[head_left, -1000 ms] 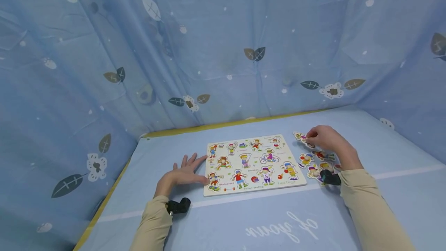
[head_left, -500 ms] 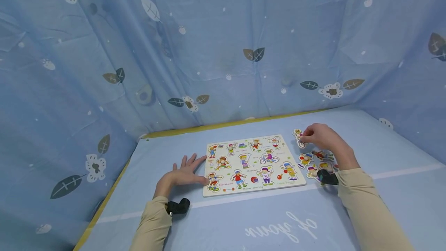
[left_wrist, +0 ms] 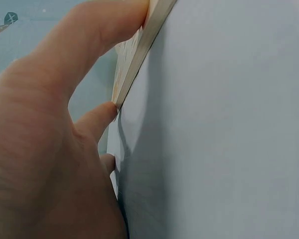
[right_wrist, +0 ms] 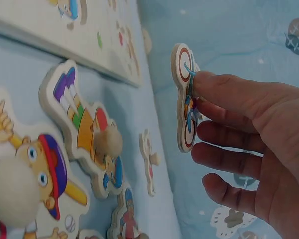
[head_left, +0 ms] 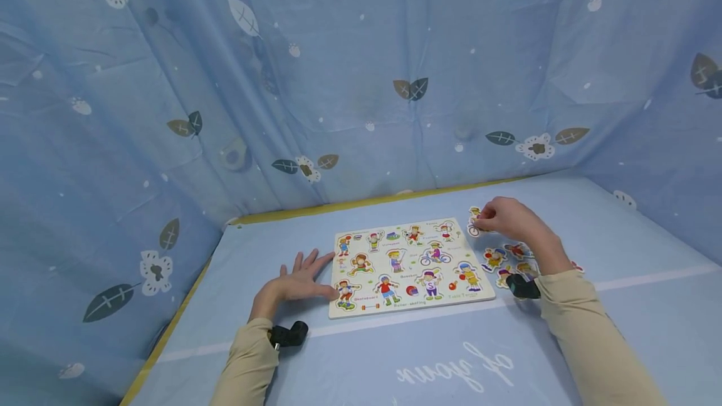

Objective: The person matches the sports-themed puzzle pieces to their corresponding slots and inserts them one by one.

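A pale wooden puzzle board (head_left: pixel 469 250) printed with sports figures lies flat on the table. Thumb and index finger of my left hand (head_left: pixel 296 284) touch its left edge, the fingers spread; the left wrist view shows the hand (left_wrist: pixel 40 124) against the board's side (left_wrist: pixel 145 47). My right hand (head_left: pixel 516 221) pinches a bicycle-rider puzzle piece (head_left: pixel 473 222) off the board's upper right corner. Close up in the right wrist view, the piece (right_wrist: pixel 183 99) stands on edge between thumb and fingers, its wheels showing.
Several loose knobbed puzzle pieces (head_left: pixel 494 259) lie right of the board, partly beneath the right forearm. Among them are a table-tennis figure (right_wrist: pixel 82 132) and a baseball figure (right_wrist: pixel 51 172). A blue patterned curtain (head_left: pixel 361 80) hangs behind the table.
My right hand has moved left towards the board with the bicycle-rider piece, which has turned more upright in its fingers. The left hand and the board have stayed in place.
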`<state>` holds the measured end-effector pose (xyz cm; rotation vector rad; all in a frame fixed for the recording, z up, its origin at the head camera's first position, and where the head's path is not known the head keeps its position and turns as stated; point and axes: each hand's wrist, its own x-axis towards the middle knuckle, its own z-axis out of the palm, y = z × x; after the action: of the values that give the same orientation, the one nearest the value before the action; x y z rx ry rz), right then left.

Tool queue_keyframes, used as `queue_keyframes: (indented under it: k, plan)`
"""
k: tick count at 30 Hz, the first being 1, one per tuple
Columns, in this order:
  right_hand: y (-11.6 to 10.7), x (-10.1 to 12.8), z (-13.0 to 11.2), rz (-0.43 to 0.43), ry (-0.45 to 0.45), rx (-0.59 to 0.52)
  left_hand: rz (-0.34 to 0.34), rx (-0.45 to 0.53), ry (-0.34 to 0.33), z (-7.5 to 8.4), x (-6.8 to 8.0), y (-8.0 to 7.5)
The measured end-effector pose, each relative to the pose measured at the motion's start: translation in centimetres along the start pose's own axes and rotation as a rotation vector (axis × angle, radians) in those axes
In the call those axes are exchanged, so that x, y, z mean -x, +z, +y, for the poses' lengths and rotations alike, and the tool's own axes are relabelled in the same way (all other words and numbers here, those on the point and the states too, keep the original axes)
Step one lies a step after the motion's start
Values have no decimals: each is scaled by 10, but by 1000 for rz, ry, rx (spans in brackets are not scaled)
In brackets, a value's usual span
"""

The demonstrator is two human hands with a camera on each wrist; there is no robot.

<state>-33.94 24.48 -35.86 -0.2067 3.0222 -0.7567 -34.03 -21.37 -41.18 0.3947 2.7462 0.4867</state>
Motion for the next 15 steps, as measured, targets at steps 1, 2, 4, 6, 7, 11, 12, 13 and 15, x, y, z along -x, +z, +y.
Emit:
queue_keyframes:
  k: [1, 2, 4, 6, 7, 11, 12, 13, 15]
  plan:
    - [0, -1, -2, 2, -4, 1, 3, 3, 3, 0, 0, 0]
    - [0, -1, -4, 4, -13, 4, 4, 3, 2, 0, 1, 0]
    - [1, -2, -8, 7, -27, 5, 7, 9, 6, 0, 1, 0]
    - [3, -3, -12, 9, -42, 12, 9, 7, 4, 0, 1, 0]
    - [4, -3, -14, 7, -48, 17, 11, 6, 5, 0, 2, 0]
    - [11, -4, -20, -5, -60, 28, 15, 0, 1, 0, 1, 1]
    - [13, -5, -22, -6, -64, 29, 17, -1, 2, 0, 1, 1]
    - [15, -6, -24, -5, -70, 31, 18, -3, 1, 0, 1, 1]
    - [19, -7, -27, 2, -85, 37, 19, -7, 2, 1, 1, 2]
